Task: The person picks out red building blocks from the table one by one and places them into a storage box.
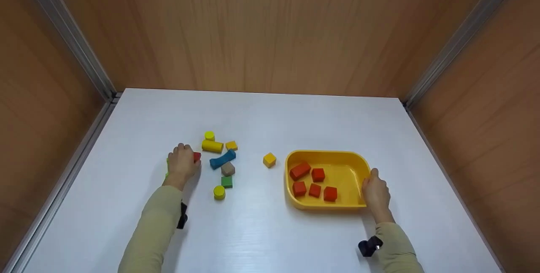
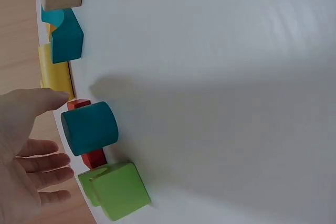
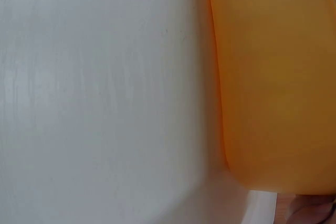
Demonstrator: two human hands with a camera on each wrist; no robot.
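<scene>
My left hand is at the left block group, over a red block. In the left wrist view its thumb and fingers are spread apart, beside a blue cylinder that partly covers the red block. Light green blocks stand close by; the head view shows only a sliver of green past the hand. On the right, my right hand grips the right rim of a yellow tray. Several red blocks lie in the tray's left part. The right wrist view shows mostly the tray's outer wall.
Right of my left hand lie a yellow cylinder, a blue concave-sided block, a plain wooden block, a green block and a yellow round block. One yellow cube sits between this group and the tray. Wooden panels surround the white table.
</scene>
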